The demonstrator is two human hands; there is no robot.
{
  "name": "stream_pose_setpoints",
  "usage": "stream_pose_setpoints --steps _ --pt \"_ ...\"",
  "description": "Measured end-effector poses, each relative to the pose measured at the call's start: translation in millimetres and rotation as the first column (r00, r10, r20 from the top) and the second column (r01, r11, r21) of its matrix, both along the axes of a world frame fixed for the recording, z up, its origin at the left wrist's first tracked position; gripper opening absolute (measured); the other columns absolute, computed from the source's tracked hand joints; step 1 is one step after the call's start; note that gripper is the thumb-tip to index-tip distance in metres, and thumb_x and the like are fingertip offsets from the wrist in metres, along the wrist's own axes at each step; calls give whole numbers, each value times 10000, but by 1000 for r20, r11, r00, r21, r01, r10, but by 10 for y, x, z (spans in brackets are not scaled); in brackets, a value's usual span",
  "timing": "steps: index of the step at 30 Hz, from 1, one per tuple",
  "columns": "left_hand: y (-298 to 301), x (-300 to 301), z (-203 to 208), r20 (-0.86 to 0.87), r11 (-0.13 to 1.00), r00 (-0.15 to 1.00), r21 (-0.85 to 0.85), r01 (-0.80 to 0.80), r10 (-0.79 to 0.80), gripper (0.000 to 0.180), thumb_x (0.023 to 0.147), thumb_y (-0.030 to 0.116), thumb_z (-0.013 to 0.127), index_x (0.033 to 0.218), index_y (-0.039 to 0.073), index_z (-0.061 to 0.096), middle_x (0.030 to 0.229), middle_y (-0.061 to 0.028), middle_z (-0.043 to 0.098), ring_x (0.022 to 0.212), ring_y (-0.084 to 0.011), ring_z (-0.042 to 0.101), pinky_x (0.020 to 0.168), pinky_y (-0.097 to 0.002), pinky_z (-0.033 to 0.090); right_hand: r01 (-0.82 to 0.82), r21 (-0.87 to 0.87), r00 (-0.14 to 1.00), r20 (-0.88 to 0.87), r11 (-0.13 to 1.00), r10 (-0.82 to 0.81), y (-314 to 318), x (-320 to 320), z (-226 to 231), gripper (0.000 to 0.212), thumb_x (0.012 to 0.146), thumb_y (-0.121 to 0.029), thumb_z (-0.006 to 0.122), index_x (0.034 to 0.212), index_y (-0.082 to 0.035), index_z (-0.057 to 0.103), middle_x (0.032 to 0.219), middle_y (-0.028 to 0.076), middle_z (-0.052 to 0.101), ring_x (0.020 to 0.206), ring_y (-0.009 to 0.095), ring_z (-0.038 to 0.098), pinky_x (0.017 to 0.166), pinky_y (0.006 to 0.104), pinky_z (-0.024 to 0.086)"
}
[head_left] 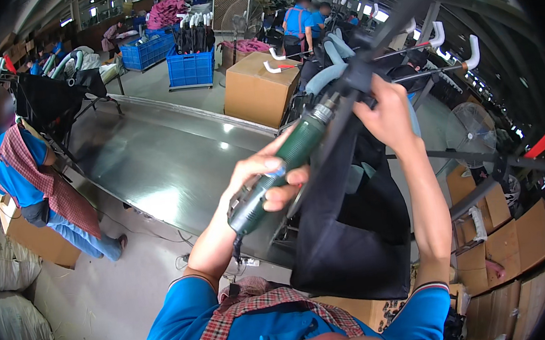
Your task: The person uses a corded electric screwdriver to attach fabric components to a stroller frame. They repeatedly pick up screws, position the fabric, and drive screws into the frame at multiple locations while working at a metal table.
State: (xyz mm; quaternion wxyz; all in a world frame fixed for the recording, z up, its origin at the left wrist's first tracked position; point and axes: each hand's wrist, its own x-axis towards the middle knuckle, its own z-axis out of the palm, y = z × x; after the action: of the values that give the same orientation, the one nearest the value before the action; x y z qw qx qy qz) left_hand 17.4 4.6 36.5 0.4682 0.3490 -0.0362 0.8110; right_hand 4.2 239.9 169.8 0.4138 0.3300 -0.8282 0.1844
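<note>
My left hand (263, 179) is wrapped round a green electric screwdriver (304, 142), held slanting up to the right. Its tip meets or lies very near a black plastic joint (360, 76) on the dark tube of a stroller frame (396, 23); the exact contact is hidden. From the right, my right hand (389, 116) grips the frame at that joint, with some fingers out of sight behind it. Black seat fabric (353, 254) hangs from the frame between my forearms. Light blue foam-covered bars (329, 73) show just beyond.
A shiny metal conveyor table (153, 162) runs ahead and left. At its left a co-worker (30, 173) stands beside another black stroller (49, 103). Beyond are a large cardboard box (261, 89) and blue crates (190, 68). Open cartons (509, 239) stand at my right; cables trail on the floor.
</note>
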Motion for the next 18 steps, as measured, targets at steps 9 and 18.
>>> stream_pose_setpoints --steps 9,18 --pt "-444 608 -637 -43 803 847 -296 -518 530 829 945 294 644 1592 246 127 985 -178 458 607 -172 511 495 -267 491 159 -632 778 -393 759 -491 1994 972 -739 258 987 -88 519 1181 47 624 1113 140 707 1018 226 674 884 350 521" --pt "-927 1517 -2428 -30 322 684 -866 -382 729 657 919 382 649 1479 189 365 943 -125 533 613 -140 543 495 -239 490 504 -824 386 482 258 787 2788 139 -3404 497 976 -358 615 1321 -2 575 1220 94 668 1076 194 656 969 311 506"
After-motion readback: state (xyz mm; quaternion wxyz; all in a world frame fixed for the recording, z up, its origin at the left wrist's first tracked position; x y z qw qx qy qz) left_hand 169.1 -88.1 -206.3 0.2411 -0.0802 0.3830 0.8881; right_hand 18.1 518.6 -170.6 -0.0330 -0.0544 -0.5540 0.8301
